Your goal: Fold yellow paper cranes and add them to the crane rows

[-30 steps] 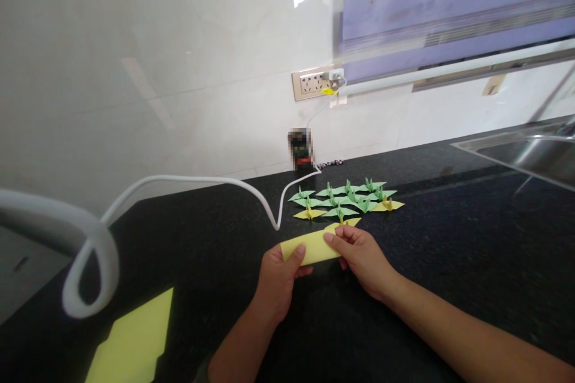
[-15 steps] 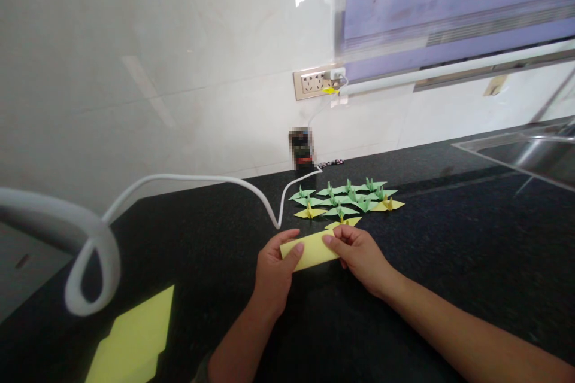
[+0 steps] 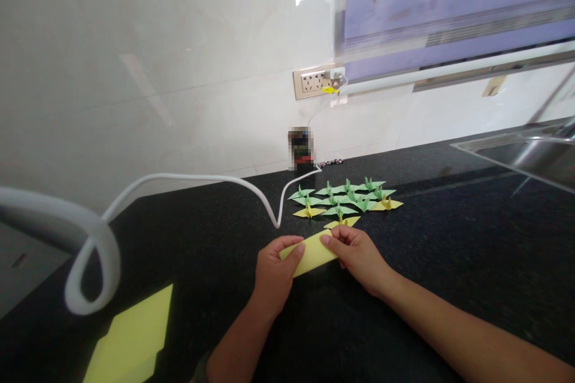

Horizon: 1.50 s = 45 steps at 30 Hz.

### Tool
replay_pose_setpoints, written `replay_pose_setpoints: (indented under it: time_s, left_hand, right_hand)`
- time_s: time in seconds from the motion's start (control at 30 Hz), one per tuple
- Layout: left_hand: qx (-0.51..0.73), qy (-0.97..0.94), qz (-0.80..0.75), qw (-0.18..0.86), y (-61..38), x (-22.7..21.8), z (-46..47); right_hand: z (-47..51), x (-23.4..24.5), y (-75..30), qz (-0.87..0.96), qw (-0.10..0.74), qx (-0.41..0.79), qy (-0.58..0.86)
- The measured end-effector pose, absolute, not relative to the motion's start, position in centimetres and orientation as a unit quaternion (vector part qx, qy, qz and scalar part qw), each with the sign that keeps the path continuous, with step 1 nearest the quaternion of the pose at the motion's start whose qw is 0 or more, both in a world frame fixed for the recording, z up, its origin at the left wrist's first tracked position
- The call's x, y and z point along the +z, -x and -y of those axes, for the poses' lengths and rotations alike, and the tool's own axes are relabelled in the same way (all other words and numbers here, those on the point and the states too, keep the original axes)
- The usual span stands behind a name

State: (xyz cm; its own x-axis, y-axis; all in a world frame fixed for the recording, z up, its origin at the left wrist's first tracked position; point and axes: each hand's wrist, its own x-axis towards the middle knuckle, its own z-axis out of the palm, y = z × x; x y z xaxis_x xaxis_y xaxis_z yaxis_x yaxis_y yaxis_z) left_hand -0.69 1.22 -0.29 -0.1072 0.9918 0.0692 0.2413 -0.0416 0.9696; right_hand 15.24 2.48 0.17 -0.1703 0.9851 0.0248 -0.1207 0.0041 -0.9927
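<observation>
A yellow sheet of paper (image 3: 313, 255), folded into a rectangle, is held between my two hands above the dark counter. My left hand (image 3: 275, 272) pinches its left end, thumb on top and fingers behind. At the other end, my right hand (image 3: 358, 254) grips the paper's upper right corner between thumb and fingers. Just beyond the hands stand several green paper cranes (image 3: 340, 210) in close rows. Yellow paper cranes (image 3: 308, 210) sit along the near side of the group, one partly hidden by my right hand.
More yellow paper sheets (image 3: 139, 329) lie at the lower left. A thick white cable (image 3: 202, 178) loops across the left side and bends down to the counter (image 3: 215, 215). A blurred-out dark object (image 3: 300, 148) leans on the wall. At the far right is a metal sink (image 3: 539, 158).
The fingers of my left hand have curled over the upper left edge of the folded paper, and its left end has dipped slightly. My right hand keeps its grip with little movement.
</observation>
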Motion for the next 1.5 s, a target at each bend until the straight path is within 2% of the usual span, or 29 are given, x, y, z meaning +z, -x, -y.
replay_pose_setpoints:
  time_s: [0.47, 1.27, 1.5]
  left_hand:
    - [0.475, -0.539, -0.594, 0.361, 0.0, 1.0, -0.8]
    - [0.444, -0.586, -0.583, 0.345, 0.5, 0.2, -1.0]
    - [0.439, -0.588, -0.571, 0.369, 0.6, 0.1, -1.0]
  right_hand:
    - [-2.5, 0.0, -15.2, 0.520, 0.484, 0.567, 0.416]
    - [-2.4, 0.6, -15.2, 0.519, 0.482, 0.556, 0.435]
    - [-2.6, 0.1, -15.3, 0.529, 0.485, 0.535, 0.446]
